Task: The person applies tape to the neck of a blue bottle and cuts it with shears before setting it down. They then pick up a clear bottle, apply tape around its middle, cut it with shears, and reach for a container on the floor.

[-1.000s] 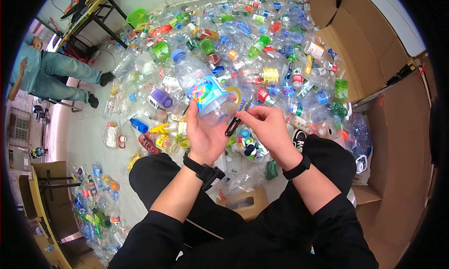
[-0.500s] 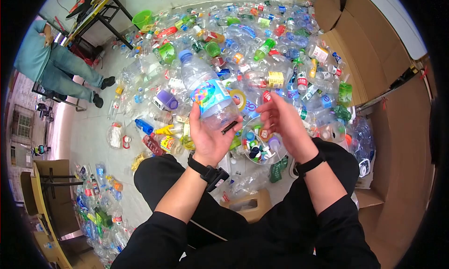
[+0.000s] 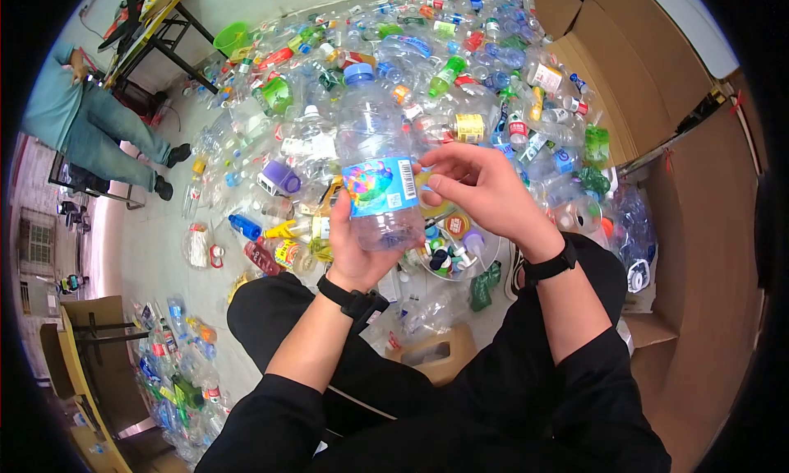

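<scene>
My left hand (image 3: 362,255) is closed round the lower part of a clear plastic bottle (image 3: 374,128). The bottle stands nearly upright in it, with a blue cap (image 3: 359,73) on top and a colourful blue label (image 3: 380,187) round its middle. At the label's right edge, beside the barcode, my right hand (image 3: 493,189) has its thumb and fingers bent together in a pinch. Whatever lies between those fingertips is too small to make out. Below the right hand, a clear round tub (image 3: 491,259) holds loose caps and small plastic parts.
Plastic bottles cover the floor in front, among them a green bottle (image 3: 448,77). Large cardboard sheets (image 3: 699,309) stand at the right. A beige jug (image 3: 440,354) lies between my legs. A person in jeans (image 3: 115,132) is at the left, near a green bucket (image 3: 233,39).
The bottle has turned more upright, its label now facing me. My right hand has moved left to the label's edge. A small black object by my left fingertips is no longer visible.
</scene>
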Demonstrator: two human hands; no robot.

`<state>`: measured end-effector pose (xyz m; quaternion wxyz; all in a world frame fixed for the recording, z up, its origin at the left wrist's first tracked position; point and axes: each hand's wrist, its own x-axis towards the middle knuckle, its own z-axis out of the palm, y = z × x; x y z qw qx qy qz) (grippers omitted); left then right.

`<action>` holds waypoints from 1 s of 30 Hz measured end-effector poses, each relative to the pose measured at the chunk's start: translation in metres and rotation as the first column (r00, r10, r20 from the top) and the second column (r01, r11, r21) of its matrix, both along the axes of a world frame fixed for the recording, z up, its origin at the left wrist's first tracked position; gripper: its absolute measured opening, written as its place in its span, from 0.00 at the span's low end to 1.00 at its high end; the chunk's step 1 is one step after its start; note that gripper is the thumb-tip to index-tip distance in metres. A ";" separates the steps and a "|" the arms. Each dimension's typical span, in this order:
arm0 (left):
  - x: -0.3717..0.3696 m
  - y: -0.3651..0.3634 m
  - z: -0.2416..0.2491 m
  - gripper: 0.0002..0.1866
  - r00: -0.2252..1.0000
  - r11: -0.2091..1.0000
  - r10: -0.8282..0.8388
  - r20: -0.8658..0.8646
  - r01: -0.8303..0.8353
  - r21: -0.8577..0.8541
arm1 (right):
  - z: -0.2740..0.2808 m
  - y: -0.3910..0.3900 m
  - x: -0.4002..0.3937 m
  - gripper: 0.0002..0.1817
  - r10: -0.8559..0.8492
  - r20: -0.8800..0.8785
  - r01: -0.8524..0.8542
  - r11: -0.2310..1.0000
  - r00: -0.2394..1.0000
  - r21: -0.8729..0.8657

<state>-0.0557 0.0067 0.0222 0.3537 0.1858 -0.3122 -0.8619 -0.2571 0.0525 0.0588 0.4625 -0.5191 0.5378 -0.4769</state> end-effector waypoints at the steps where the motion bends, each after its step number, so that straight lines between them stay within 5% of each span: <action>1: 0.000 0.000 0.003 0.56 1.000 1.000 0.012 -0.018 -0.012 0.027 | -0.002 0.000 -0.001 0.17 -0.015 0.035 0.015 1.000 0.999 -0.006; 14: 0.001 -0.005 -0.006 0.52 0.977 0.999 -0.039 -0.210 0.045 0.024 | -0.007 0.002 0.000 0.13 -0.130 0.216 0.142 0.989 0.968 -0.044; 17: 0.003 -0.006 -0.005 0.50 0.990 0.999 0.032 -0.136 -0.029 0.027 | -0.006 -0.001 0.001 0.15 -0.186 0.089 0.194 0.977 0.978 -0.092; 22: 0.007 0.000 -0.009 0.51 0.994 0.972 0.037 0.104 -0.012 -0.234 | 0.001 0.001 0.007 0.12 -0.200 0.025 0.201 0.978 0.979 -0.046; 30: 0.001 0.000 -0.005 0.53 0.992 0.963 0.032 0.123 0.002 -0.269 | -0.005 0.000 0.001 0.12 -0.271 -0.064 0.273 0.962 0.960 0.023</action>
